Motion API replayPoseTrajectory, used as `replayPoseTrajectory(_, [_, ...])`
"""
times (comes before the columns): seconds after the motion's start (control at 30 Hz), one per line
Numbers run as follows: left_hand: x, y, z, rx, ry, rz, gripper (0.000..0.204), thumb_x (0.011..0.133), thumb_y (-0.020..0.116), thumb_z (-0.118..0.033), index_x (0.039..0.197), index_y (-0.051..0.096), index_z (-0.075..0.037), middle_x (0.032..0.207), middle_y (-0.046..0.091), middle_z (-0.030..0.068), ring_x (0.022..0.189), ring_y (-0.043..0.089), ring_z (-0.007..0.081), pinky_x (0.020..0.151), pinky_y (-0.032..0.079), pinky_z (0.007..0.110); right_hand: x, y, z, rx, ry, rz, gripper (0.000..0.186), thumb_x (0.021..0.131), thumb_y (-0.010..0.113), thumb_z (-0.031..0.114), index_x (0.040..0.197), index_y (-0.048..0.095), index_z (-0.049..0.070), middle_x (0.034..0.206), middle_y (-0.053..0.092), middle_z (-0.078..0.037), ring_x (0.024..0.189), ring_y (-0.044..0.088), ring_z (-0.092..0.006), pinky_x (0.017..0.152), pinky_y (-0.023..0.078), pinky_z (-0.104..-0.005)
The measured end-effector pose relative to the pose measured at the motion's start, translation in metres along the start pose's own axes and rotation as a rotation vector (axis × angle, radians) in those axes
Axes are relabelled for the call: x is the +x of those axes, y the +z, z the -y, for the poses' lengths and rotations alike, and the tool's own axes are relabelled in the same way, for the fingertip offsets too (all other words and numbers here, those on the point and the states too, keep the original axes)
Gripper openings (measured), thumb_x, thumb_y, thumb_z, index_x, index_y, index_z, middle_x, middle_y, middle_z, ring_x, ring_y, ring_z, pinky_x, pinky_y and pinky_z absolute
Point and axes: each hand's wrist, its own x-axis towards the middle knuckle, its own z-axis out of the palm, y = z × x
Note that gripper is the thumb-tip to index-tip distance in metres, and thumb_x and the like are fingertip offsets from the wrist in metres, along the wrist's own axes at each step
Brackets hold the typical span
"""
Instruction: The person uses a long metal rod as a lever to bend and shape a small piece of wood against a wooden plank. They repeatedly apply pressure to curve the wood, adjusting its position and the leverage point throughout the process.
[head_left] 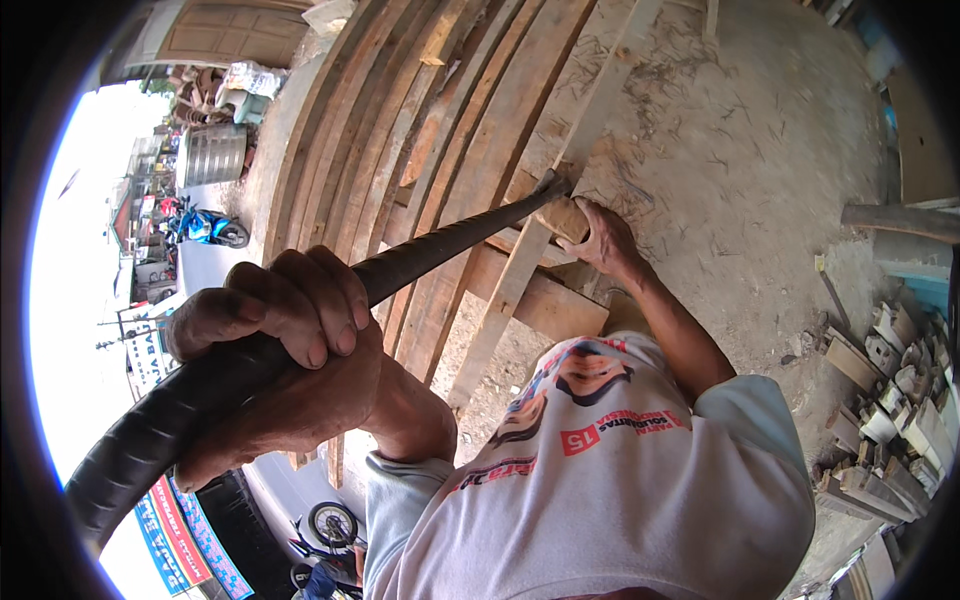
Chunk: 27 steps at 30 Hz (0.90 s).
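My left hand (318,365), close to the camera, is wrapped round a dark, ribbed steel bar (450,232). The bar slants away up to the right, and its narrower far end meets a small wooden block (562,219). My right hand (608,240) is closed on the right end of that block, fingers and thumb bent about it. Under the block runs a narrow plank (517,285), crossing a wider board (550,305). How the bar's tip sits against the wood cannot be made out.
Several long wooden beams (505,130) lie side by side left of the block. Wood offcuts (885,430) are piled at the right on the dirt floor (740,200). A blue motorcycle (208,228) and a metal drum (212,155) stand at the far left, by the road.
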Motion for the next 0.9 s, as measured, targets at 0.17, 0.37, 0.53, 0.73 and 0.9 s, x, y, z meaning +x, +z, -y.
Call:
replayPoseTrajectory(0.17, [0.036,0.016,0.035,-0.060,-0.013,0.147,0.099,0.085,0.028,-0.088,0.108,0.062,0.002,0.052,0.033,-0.0013,0.037,0.030,0.0103,0.034,0.028,0.025,0.002,0.001,-0.003,0.023,-0.025,-0.012,0.083,0.076,0.081,0.043,0.139,0.049,0.000,0.127,0.063,-0.023,0.113,0.064,-0.0367,0.098,0.051,-0.0428])
replayPoseTrajectory(0.37, [0.053,0.038,0.050,-0.098,-0.063,0.171,0.100,0.085,0.024,-0.089,0.108,0.061,0.001,0.051,0.032,-0.0008,0.036,0.028,0.0107,0.033,0.027,0.026,0.003,0.000,0.005,0.081,0.006,0.069,0.083,0.075,0.081,0.044,0.139,0.050,0.000,0.123,0.065,-0.022,0.111,0.065,-0.0357,0.096,0.052,-0.0430])
replayPoseTrajectory(0.53, [0.044,0.045,0.065,-0.093,-0.039,0.150,0.097,0.086,0.024,-0.088,0.106,0.061,-0.001,0.051,0.033,0.0000,0.036,0.029,0.0114,0.034,0.026,0.027,0.006,-0.001,0.004,0.074,-0.030,-0.018,0.082,0.073,0.081,0.043,0.136,0.052,0.000,0.118,0.067,-0.022,0.105,0.066,-0.0352,0.093,0.053,-0.0428])
replayPoseTrajectory(0.73, [0.003,0.022,0.040,-0.060,0.011,-0.056,0.097,0.088,0.028,-0.086,0.107,0.062,0.003,0.053,0.032,-0.0007,0.040,0.033,0.0122,0.038,0.028,0.028,0.009,0.004,0.007,0.088,-0.008,-0.035,0.082,0.072,0.082,0.044,0.134,0.053,-0.001,0.110,0.069,-0.022,0.097,0.069,-0.0356,0.088,0.055,-0.0428])
replayPoseTrajectory(0.9, [-0.030,-0.019,0.019,0.012,0.015,-0.141,0.095,0.088,0.028,-0.086,0.103,0.065,0.000,0.054,0.034,-0.0011,0.041,0.034,0.0116,0.039,0.027,0.028,0.019,0.011,0.012,0.025,-0.022,0.006,0.079,0.074,0.081,0.043,0.131,0.055,-0.004,0.115,0.067,-0.025,0.103,0.066,-0.0380,0.091,0.053,-0.0428])
